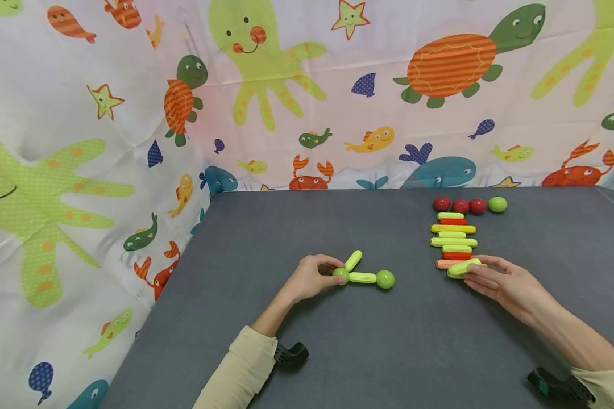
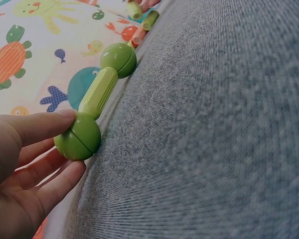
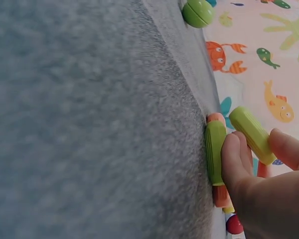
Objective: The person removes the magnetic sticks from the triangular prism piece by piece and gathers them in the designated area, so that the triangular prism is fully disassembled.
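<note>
In the head view my left hand pinches a green ball at one end of a small joined piece. From that ball a short green ribbed rod runs to a second green ball, and another short green rod angles away toward the back. My right hand pinches a short light-green rod between thumb and fingers, at the near end of a row of rods. Beside those fingers, another green rod lies by a longer salmon rod.
The row of yellow, green and red rods extends toward the back of the grey table. Behind it stand several red balls and one green ball. A sea-animal curtain hangs along the back and left edges.
</note>
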Demonstrator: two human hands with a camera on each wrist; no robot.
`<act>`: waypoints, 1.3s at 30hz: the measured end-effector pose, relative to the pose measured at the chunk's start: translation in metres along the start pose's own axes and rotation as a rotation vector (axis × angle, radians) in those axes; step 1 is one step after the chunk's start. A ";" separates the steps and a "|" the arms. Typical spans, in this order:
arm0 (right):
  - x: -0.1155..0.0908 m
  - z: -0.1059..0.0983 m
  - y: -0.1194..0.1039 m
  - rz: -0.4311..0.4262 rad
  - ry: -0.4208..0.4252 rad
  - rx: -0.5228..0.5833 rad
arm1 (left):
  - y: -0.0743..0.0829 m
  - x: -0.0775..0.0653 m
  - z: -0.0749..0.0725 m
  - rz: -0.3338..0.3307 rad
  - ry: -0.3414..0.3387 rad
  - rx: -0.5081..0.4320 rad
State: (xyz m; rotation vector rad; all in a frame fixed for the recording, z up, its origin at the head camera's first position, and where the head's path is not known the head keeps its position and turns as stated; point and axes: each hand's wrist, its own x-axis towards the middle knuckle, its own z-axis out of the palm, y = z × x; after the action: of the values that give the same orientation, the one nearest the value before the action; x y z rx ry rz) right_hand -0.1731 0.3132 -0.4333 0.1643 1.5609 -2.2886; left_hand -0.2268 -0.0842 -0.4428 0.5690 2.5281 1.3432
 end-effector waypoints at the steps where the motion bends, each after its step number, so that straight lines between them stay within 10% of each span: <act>1: -0.001 -0.002 0.001 0.007 0.003 -0.011 | 0.000 0.000 0.000 0.000 -0.001 -0.001; 13: -0.010 -0.006 0.006 0.136 0.120 -0.243 | 0.001 -0.001 -0.001 -0.007 0.002 -0.014; 39: -0.022 -0.014 0.006 0.199 0.108 -0.241 | 0.003 -0.001 0.000 0.006 -0.001 -0.037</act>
State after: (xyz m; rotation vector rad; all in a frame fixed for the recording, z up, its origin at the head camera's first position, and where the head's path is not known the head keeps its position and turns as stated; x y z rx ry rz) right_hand -0.1524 0.3295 -0.4374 0.3671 1.7721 -1.9521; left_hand -0.2253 -0.0832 -0.4397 0.5706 2.4978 1.3883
